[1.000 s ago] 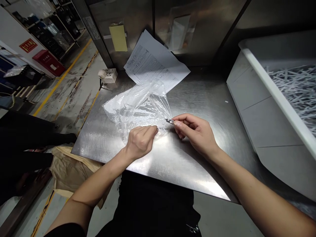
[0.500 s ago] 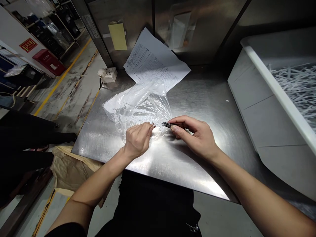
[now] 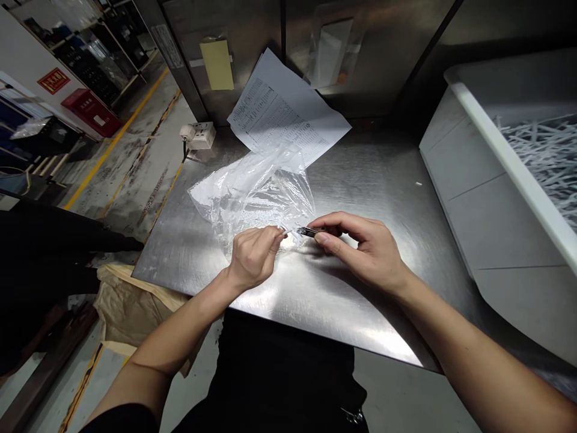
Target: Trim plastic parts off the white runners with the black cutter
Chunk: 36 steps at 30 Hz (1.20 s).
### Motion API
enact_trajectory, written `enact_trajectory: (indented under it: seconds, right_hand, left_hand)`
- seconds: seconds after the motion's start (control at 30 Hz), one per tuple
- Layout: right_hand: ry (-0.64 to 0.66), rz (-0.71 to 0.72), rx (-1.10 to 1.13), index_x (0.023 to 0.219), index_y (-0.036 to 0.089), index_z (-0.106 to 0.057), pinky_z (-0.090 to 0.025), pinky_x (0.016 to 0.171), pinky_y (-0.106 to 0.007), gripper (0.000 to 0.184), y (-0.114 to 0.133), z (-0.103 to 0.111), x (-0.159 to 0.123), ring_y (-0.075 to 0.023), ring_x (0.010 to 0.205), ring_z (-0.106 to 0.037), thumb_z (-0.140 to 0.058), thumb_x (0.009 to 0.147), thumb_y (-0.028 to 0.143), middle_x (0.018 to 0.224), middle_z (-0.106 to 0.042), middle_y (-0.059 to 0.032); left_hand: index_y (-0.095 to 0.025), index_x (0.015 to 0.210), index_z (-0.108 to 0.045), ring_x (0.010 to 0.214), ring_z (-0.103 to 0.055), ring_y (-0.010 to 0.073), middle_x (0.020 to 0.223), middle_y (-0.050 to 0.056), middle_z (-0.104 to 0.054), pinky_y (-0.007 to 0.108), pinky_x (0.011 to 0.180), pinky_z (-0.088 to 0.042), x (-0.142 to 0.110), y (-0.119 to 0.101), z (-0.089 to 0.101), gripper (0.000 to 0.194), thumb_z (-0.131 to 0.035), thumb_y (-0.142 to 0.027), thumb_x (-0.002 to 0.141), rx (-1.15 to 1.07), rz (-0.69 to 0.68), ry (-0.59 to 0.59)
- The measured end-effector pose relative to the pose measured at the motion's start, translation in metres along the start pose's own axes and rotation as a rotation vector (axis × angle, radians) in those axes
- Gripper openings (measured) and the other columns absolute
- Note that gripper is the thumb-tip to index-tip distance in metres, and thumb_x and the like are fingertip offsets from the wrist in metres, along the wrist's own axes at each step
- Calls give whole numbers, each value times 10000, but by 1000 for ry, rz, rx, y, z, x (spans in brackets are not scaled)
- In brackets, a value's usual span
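Note:
My left hand (image 3: 253, 255) is closed, pinching a small thin white plastic piece (image 3: 289, 231) between thumb and fingers. My right hand (image 3: 360, 243) holds a small dark nail clipper (image 3: 310, 231) between thumb and fingertips. Its jaws point left and meet or nearly meet the white piece; I cannot tell whether they bite into it. Beneath and behind both hands lies a crumpled clear plastic bag (image 3: 270, 195) on the steel table (image 3: 360, 174).
Printed sheets (image 3: 288, 108) lie behind the bag. A white power socket (image 3: 201, 136) sits at the table's back left edge. On the right stands a large white bin (image 3: 473, 180) with many thin white pieces (image 3: 547, 156). A brown sack (image 3: 135, 304) and a person's dark-clothed legs (image 3: 67, 246) are at left.
The clipper and white piece have shifted slightly, and the piece now shows more plainly at its jaws. Both hands keep their grip. The whole view has moved a little.

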State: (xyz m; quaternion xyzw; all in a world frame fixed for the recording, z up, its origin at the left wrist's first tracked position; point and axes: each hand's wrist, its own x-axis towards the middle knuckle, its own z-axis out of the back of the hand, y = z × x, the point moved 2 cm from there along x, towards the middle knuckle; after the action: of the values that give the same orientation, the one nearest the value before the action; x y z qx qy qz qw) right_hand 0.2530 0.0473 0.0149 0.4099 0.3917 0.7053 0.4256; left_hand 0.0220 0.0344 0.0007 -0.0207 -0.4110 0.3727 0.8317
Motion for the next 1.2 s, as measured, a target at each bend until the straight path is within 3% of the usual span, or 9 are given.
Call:
enact_trajectory:
  seconds: [0.43, 1.07, 1.2]
  right_hand:
    - [28, 36, 30, 1101, 294, -800, -553, 701, -373, 113, 1, 2, -1, -220, 765, -734, -731, 1027, 345, 994, -802, -21]
    - [7, 109, -3, 1126, 295, -799, -607, 758, -373, 117, 3, 0, 0, -252, 946, -776, -728, 1033, 285, 1072, -811, -33]
    - [-20, 99, 6, 1134, 276, -794, -591, 711, -339, 121, 0, -4, -1, -198, 795, -766, -719, 1039, 276, 1025, -815, -16]
  left_hand:
    - [-165, 1014, -633, 709, -727, 129, 855, 46, -779, 247, 651, -543, -2, 1, 1, 163, -496, -179, 1102, -21, -1, -36]
    - [-171, 947, -600, 645, -650, 114, 728, 4, -676, 238, 600, -467, -2, 0, 1, 174, -510, -161, 1096, -74, -9, -36]
    - [-177, 931, -578, 583, -577, 94, 694, -23, -621, 231, 588, -450, -3, 0, -1, 182, -507, -156, 1097, -110, 25, -18]
